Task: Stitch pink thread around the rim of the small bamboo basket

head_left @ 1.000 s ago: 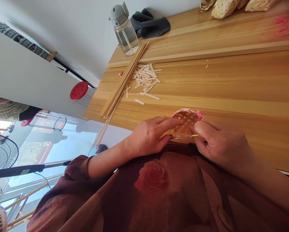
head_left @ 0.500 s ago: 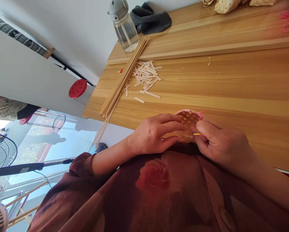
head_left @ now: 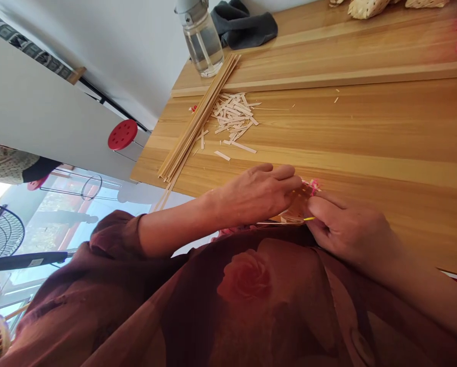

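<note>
A small woven basket (head_left: 299, 196) with pink and pale binding on its rim sits close to my body at the table's near edge, partly hidden by both hands. My right hand (head_left: 349, 224) is closed at its right side, thumb and fingers pinching the edge. A short, thin yellow piece (head_left: 309, 218) pokes out from those fingers; its kind is unclear. My left hand (head_left: 264, 191) lies across the basket's left side with its fingers curled, and the fingertips are hidden. Below that hand, a thin pale strip (head_left: 278, 223) runs toward the right fingers.
Long wooden strips (head_left: 201, 120) lie bundled at the table's left, beside a pile of short cut strips (head_left: 234, 114). Behind stand a water bottle (head_left: 202, 43) and a dark cloth (head_left: 247, 25). Woven pieces (head_left: 368, 6) lie far right. A red stool (head_left: 122, 134) stands left.
My left hand has lifted slightly and turned, its fingers going from spread along the basket to curled over it. The right hand stays at the basket's right edge. The view has shifted a little.
</note>
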Motion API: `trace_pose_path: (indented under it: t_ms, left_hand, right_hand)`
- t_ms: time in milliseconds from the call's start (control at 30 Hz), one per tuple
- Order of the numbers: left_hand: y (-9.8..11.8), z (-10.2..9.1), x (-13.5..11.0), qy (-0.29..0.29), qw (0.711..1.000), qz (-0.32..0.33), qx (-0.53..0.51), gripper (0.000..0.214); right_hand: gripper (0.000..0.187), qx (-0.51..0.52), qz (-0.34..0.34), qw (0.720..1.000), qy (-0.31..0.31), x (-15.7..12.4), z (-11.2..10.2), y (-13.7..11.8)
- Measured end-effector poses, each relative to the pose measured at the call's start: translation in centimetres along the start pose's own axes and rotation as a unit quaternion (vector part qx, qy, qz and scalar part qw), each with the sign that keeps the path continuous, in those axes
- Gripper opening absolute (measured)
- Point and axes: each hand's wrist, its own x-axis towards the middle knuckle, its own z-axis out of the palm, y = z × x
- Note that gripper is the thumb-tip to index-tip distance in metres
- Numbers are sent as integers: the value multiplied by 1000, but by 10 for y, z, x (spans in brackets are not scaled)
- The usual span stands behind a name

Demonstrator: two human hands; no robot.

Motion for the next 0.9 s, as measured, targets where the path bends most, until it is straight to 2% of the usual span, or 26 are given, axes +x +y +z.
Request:
trace_pose_path:
  t_ms: [100,267,433,567,667,733,800,867,900]
  left_hand:
    - [-6,4,1,17,999,50,11,26]
    - [-19,5,-6,92,985,133,64,24]
    - [-22,5,-8,150,975,140,82,21]
    - [-24,1,-12,139,980,127,67,23]
    - [-28,-2,-24,121,991,65,-3,26]
    - [-29,-3,-35,162,982,-39,-89,25]
    - [-26,-5,-44,227,940,-135,-216,20]
    - [-21,-7,-48,232,900,-151,-336,19]
    - [-17,-9,-48,215,887,-142,-384,22]
  right_hand:
    - [22,12,6,1000,0,-2,2,2]
    - [20,36,20,999,-8,-5,5,7]
    - [17,54,26,998,-15,-8,7,9]
    - [19,71,37,997,-14,-8,7,8]
    - [25,63,70,995,-17,-9,7,7]
    - [28,64,89,994,-18,-9,7,8]
    - [29,75,102,992,-22,-9,7,9]
    - [30,92,107,989,-34,-7,8,11]
    - [30,99,105,989,-39,-6,9,12]
